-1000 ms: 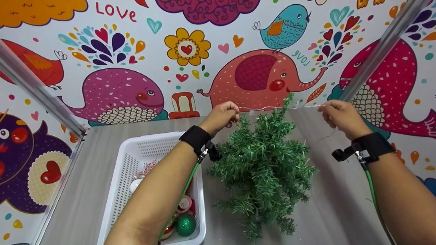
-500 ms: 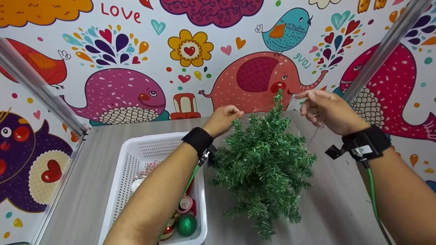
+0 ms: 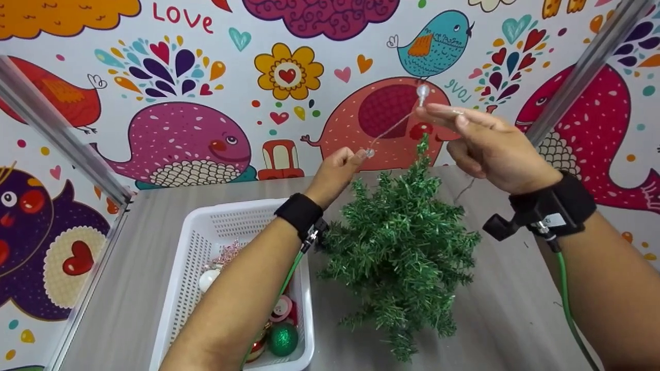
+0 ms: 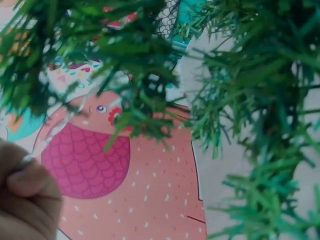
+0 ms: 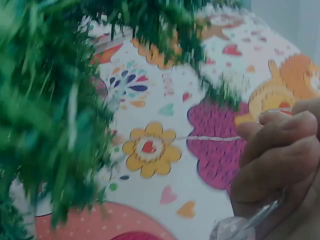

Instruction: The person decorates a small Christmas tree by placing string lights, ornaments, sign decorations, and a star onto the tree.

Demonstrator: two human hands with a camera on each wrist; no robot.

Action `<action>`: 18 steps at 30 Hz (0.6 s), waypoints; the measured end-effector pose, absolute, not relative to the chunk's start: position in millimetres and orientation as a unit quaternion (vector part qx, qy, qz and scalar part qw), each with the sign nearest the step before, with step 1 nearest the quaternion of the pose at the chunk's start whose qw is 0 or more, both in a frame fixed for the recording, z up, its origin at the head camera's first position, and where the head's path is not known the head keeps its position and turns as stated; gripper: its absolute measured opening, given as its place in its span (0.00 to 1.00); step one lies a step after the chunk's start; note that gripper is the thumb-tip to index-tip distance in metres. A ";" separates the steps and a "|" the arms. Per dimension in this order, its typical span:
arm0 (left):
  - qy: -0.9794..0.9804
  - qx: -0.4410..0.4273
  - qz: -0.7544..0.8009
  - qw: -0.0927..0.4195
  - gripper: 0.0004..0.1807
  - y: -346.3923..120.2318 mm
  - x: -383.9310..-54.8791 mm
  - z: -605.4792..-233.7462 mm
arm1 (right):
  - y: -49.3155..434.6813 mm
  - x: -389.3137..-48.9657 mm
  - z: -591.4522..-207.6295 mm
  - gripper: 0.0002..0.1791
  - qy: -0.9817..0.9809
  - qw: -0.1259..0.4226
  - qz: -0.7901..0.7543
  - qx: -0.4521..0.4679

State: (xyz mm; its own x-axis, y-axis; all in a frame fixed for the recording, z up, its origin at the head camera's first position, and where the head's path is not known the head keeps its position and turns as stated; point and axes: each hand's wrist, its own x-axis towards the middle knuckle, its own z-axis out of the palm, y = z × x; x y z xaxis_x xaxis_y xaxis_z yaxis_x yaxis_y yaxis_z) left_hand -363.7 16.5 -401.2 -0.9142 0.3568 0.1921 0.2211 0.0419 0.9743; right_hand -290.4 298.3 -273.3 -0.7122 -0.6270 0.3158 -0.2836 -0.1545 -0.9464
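Bulb string point(image 3: 396, 125), pinched in left grip point(image 3: 336, 172), running to right grip point(image 3: 502, 149)

black wristbands point(image 3: 298, 212), green cables point(image 3: 563, 273), silver connectors point(image 3: 311, 235), white label point(image 3: 556, 221)

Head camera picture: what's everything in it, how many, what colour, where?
Tree: 1, green, on table
Bulb string: 1, clear, near treetop
Basket: 1, white, left of tree, contents partly hidden
Glitter ball: 1, green, in basket
Bauble: 1, red-gold, in basket
Round piece: 1, pink-white, in basket
Round ornament: 1, white, in basket
Tinsel: 1, pink, in basket
Table: 1, grey, under basket
Picture walls: 3, multicoloured, back and sides
Rails: 2, silver, back corners
Wristbands: 2, black, one per wrist
Cables: 2, green, from wristbands
Forearms: 2, bare, foreground
Left hand: 1, bare, pinching string
Right hand: 1, bare, holding string
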 end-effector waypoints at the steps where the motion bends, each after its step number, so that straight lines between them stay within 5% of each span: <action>1: 0.717 0.213 0.663 0.030 0.23 17.2 -362.5 -401.4 | 294.0 -284.1 -267.9 0.26 0.660 0.117 -0.644 -0.368; 6: 0.669 0.249 0.699 -0.031 0.23 18.7 -353.9 -401.1 | 270.4 -242.3 -250.1 0.27 0.736 0.078 -0.526 -0.419; 18: 0.543 0.261 0.798 0.020 0.24 -2.1 -327.4 -393.3 | 248.9 -177.2 -279.6 0.33 0.761 0.038 -0.341 -0.550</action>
